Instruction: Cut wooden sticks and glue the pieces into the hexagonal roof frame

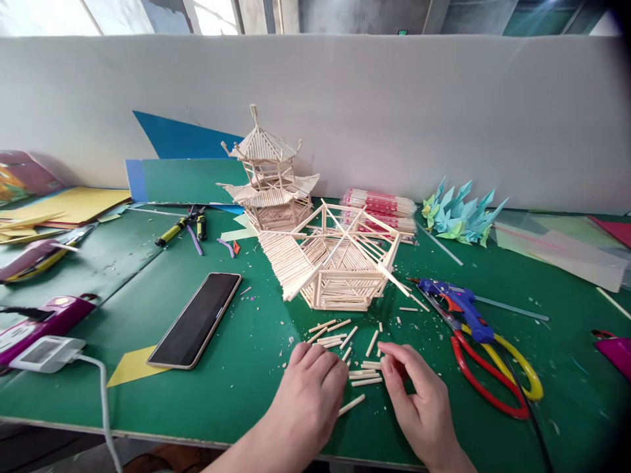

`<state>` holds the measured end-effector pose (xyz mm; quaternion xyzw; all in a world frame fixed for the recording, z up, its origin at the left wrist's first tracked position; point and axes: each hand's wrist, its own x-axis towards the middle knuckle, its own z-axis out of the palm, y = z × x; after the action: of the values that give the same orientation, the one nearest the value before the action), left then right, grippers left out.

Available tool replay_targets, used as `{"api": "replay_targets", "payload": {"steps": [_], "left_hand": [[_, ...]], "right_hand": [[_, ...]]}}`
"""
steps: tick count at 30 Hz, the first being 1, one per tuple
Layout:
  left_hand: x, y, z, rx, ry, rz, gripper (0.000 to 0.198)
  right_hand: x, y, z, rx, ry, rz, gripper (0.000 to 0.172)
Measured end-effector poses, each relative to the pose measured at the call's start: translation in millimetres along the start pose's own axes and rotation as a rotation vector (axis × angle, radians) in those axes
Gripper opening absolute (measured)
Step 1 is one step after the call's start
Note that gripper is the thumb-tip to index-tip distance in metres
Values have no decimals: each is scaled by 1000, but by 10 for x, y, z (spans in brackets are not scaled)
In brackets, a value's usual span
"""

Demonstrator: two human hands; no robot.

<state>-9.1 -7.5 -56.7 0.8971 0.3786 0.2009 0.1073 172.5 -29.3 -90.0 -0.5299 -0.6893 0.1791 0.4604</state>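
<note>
My left hand (311, 394) rests knuckles-up at the near side of a pile of short cut wooden sticks (363, 374), its fingers curled under and their tips hidden. At the pile's right edge is my right hand (419, 401), thumb and forefinger brought close together in a pinch; whether a small stick is between them I cannot make out. Just beyond the pile stands an open six-sided stick framework (340, 289), its left roof panel covered with sticks. Behind it rises a tiered pagoda (266, 167) of the same pale sticks.
To the right lie a blue glue gun (461, 305) and red-and-yellow-handled scissors (513, 394). A phone (197, 322), pliers (182, 225) and a purple power strip (49, 322) are on the left. Bagged sticks (379, 203) and folded paper leaves (463, 213) sit near the white partition (394, 118).
</note>
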Motion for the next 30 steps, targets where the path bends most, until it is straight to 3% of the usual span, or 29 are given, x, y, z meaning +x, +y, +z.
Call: {"api": "replay_targets", "payload": {"steps": [3, 7, 12, 16, 19, 22, 23, 26, 30], "left_hand": [[52, 183, -39, -286, -25, -100, 19], [134, 341, -62, -618, 47, -272, 20], [200, 407, -29, -984, 141, -455, 18], [212, 423, 41, -1070, 228, -511, 24], [206, 414, 58, -1065, 201, -534, 28], [215, 383, 20, -1167, 182, -590, 28], [223, 370, 0, -1220, 181, -623, 28], [245, 326, -56, -1358, 188, -705, 30], [228, 267, -98, -1438, 233, -745, 33]], "right_hand": [[20, -110, -15, 171, -65, -10, 21], [58, -235, -54, 291, -42, -29, 17], [72, -271, -59, 288, -36, 7, 15], [115, -241, -118, 219, -71, -7, 15], [174, -58, -365, -34, 73, 16, 14], [233, 279, -760, -403, 261, 271, 22], [257, 400, -889, -508, 238, 380, 28], [362, 700, -1156, -585, 161, 487, 37], [574, 893, -1194, -562, -18, 582, 36]]}}
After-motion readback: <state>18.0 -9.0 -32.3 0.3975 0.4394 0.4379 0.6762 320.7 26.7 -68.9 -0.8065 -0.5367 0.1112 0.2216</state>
